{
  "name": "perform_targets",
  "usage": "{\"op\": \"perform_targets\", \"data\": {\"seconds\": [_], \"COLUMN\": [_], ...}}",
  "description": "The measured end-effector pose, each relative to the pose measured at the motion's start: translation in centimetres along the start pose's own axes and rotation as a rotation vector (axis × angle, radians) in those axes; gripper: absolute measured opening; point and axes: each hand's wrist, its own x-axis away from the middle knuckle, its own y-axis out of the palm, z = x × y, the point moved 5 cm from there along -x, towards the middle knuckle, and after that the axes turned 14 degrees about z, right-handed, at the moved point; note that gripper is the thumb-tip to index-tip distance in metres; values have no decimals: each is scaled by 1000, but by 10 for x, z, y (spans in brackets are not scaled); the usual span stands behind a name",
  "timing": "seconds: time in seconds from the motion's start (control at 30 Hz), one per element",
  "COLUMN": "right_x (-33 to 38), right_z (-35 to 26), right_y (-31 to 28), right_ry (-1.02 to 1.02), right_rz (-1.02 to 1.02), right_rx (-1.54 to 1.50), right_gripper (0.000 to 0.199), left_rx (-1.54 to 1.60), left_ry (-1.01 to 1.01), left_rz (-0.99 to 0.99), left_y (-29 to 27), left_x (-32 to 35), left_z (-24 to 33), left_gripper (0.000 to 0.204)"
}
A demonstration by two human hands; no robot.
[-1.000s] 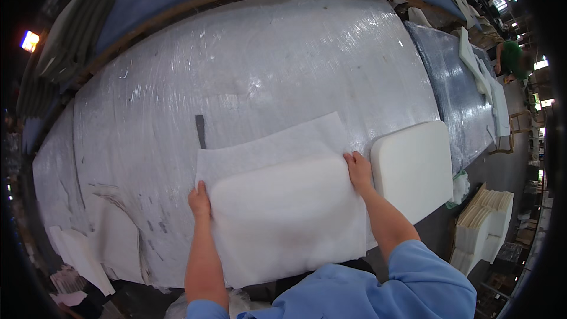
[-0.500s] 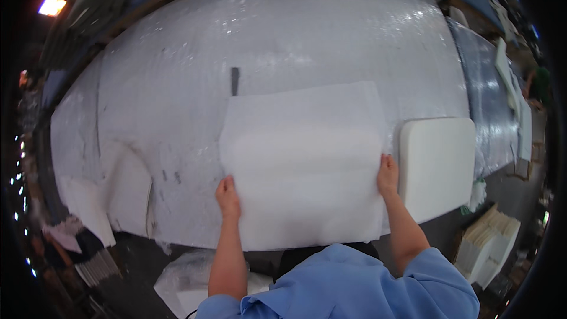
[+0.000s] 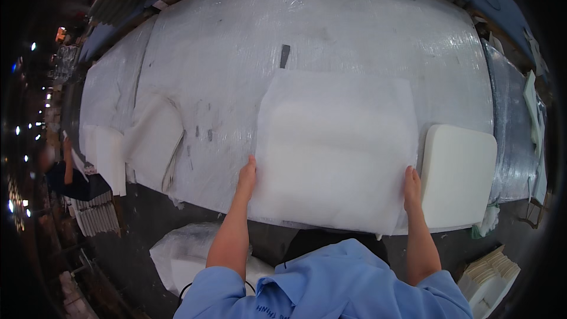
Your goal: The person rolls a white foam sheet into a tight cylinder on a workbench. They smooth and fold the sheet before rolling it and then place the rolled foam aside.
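A thin white translucent wrapping sleeve [image 3: 339, 85] lies in front of me, with a thicker, creamier rectangular pad [image 3: 336, 171] showing through it. My left hand [image 3: 247, 178] is closed on the sleeve's left edge, thumb uppermost. On the opposite side my right hand [image 3: 413, 190] holds the right edge, its fingers pressed together. Just right of that hand, a cream-white padded panel [image 3: 459, 177] with rounded corners rests near the table's front edge. Beyond the sleeve's top edge is a short dark grey strip [image 3: 285, 56].
The broad worktable [image 3: 366, 29] is covered in shiny clear film. Folded white sheets [image 3: 152, 136] lie at its left. A plastic-wrapped bundle [image 3: 189, 254] sits low by my left arm, stacked boards [image 3: 490, 280] at lower right. Another person [image 3: 74, 174] is at far left.
My view has turned left, so the table and sleeve appear further right. Both hands stay at the sleeve's side edges. The other person now shows at far left.
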Motion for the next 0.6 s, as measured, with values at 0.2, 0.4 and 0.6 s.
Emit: {"op": "perform_targets", "data": {"seconds": [0.2,0.4,0.6], "right_x": [-4,-18,26], "right_z": [36,37,55], "right_y": [-4,2,-42], "right_ry": [-139,-152,51], "right_rz": [-67,-11,-249], "right_rx": [63,141,-13], "right_gripper": [37,45,61], "left_rx": [-471,-632,-443], "left_ry": [352,447,708], "left_rz": [190,409,474], "left_y": [-15,-7,-18], "left_x": [29,52,103], "left_z": [-33,-15,3], "left_gripper": [57,46,38]}}
